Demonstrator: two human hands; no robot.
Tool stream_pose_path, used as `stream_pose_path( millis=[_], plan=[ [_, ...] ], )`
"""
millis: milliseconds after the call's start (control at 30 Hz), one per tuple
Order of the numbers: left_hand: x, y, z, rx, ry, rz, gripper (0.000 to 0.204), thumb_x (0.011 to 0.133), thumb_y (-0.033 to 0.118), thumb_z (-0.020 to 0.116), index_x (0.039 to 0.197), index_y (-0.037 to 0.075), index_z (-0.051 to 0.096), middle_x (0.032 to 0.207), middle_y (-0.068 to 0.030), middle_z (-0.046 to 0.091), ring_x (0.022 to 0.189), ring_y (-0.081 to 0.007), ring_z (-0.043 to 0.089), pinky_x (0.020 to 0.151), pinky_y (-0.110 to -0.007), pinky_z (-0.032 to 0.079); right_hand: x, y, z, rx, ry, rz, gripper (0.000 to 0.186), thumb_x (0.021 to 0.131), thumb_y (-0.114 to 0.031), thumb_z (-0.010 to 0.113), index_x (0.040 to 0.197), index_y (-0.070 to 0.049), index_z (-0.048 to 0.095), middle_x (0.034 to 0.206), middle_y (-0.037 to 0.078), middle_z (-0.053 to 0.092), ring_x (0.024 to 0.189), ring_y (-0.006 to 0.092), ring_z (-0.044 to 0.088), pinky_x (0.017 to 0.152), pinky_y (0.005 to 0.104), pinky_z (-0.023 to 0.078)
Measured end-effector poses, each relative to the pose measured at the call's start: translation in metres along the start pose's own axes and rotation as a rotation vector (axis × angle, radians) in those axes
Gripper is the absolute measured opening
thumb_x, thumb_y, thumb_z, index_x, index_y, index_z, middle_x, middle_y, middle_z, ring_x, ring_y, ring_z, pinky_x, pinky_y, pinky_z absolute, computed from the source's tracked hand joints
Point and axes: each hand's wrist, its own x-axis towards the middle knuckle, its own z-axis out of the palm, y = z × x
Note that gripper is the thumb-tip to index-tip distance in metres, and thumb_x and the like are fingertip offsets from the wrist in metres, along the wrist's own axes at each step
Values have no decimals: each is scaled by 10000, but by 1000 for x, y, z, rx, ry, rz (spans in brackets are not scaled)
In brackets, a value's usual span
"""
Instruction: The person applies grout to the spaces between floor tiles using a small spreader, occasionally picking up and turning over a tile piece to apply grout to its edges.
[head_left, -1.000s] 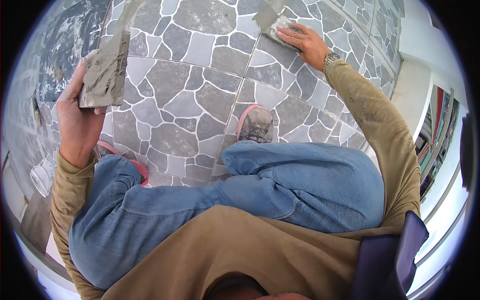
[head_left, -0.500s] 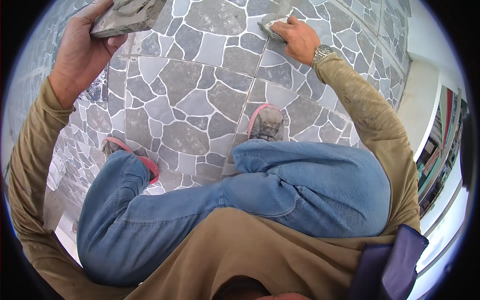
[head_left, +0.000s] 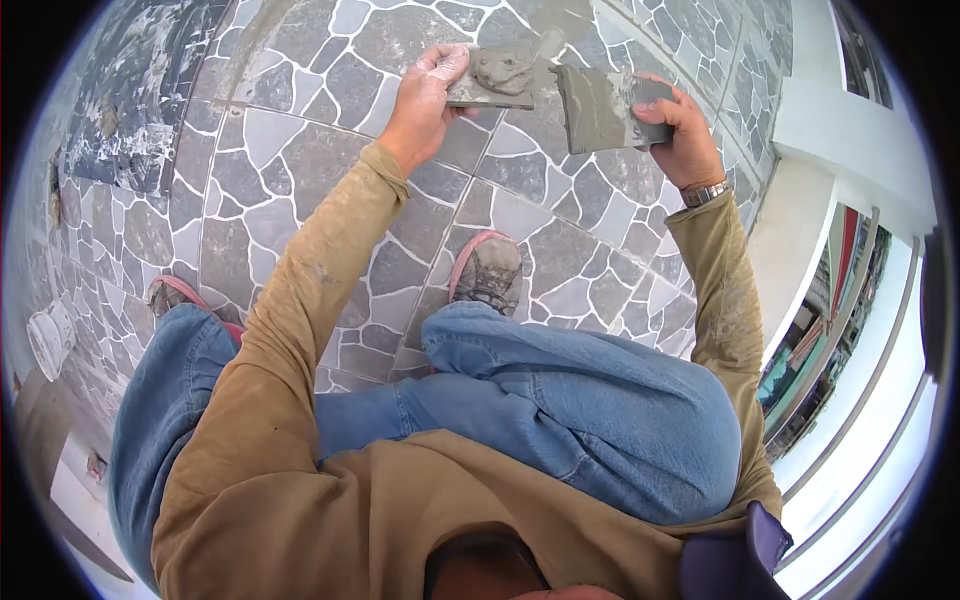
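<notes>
My left hand [head_left: 425,105] grips the near left edge of a small flat board [head_left: 490,100], thumb on top. A lump of wet grey grout [head_left: 500,68] sits on that board. My right hand [head_left: 680,130] is closed round the right edge of a flat rectangular spreader [head_left: 600,112], whose visible face is smeared with grey grout. Board and spreader are side by side above the floor, with a narrow gap between them. Beneath both is the stone-patterned tile floor [head_left: 375,215] with pale lines.
My shoe [head_left: 487,272] stands just below the hands; the other shoe [head_left: 178,295] is farther left. A dark, white-smeared sheet [head_left: 140,95] lies at the upper left. At the far left is a white bucket [head_left: 50,340]. A white ledge [head_left: 850,150] and railing run along the right.
My left hand has brought the board with grout rightward from the upper left. My right hand has lifted the spreader off the floor and turned its grouted face into view.
</notes>
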Motion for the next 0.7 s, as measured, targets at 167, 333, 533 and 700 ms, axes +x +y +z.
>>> stream_pose_path(
  millis=[167,333,533,700],
  plan=[
    [1,7,8,105,-182,106,239,1038,287,575,1201,115,602,1021,28,657,887,-59,630,735,-236,536,10,9,-10,119,-200,266,124,831,-146,633,921,-62,650,779,13,625,564,101,553,358,264,338],
    [3,14,-22,360,-240,178,256,1059,172,492,1227,26,616,1090,-73,703,928,-155,648,817,-305,527,48,14,-6,117,-255,437,128,865,-182,629,779,-93,600,694,26,623,431,107,487,323,248,302],
    [-5,16,-7,219,-317,312,204,1045,263,560,1179,123,623,1021,39,660,890,-59,626,708,-254,518,58,-7,-30,113,-97,254,116,887,-178,630,858,-67,616,756,60,671,455,115,543,320,230,349],
    [-13,10,6,-149,-34,-79,205,1052,252,525,1188,132,622,1034,30,671,863,-77,627,640,-265,497,47,-25,-19,55,-155,14,327,882,-145,631,1181,-15,605,899,41,660,667,115,582,484,261,396]
  ],
)
